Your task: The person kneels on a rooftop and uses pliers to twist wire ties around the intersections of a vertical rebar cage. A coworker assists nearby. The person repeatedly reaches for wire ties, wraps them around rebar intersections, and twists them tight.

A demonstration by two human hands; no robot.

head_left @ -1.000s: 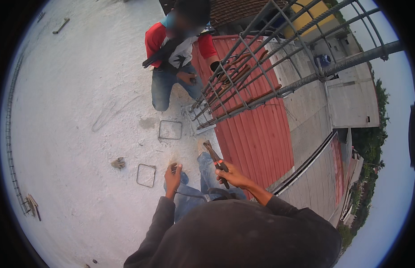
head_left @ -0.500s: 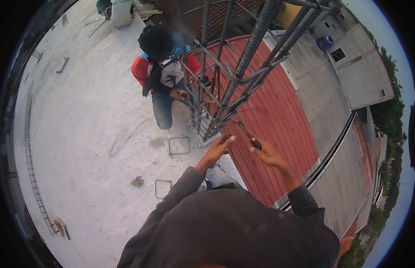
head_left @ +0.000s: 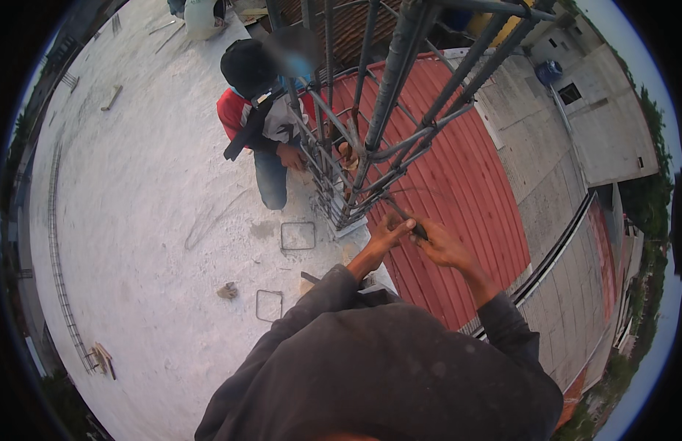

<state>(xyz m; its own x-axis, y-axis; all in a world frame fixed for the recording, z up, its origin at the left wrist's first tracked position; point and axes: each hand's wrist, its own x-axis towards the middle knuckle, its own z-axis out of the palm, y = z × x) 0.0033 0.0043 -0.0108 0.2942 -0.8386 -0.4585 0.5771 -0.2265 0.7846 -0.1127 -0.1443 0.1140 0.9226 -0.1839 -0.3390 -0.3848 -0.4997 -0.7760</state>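
My right hand (head_left: 445, 248) is closed round the dark handle of a pincer-like hand tool (head_left: 400, 211), whose metal end points toward the rebar cage. Against the same tool, my left hand (head_left: 385, 237) has its fingers and thumb pressed together; part of the tool is hidden between the hands. Just beyond stands the upright rebar column cage (head_left: 376, 140), thick bars tied with square stirrups. A co-worker (head_left: 254, 121) in a red, white and black top kneels at its far left side, one hand by the lower bars.
Bent square stirrups (head_left: 298, 248) and a small lump (head_left: 227, 291) lie on the pale concrete slab (head_left: 150, 206). Right of the slab edge, a red corrugated roof (head_left: 458, 184) drops away lower. Another person (head_left: 203, 18) is at the far left.
My hands have come together on the tool; before, the left was apart from it with fingers raised. The co-worker's head and hand shifted slightly, and the view moved a little.
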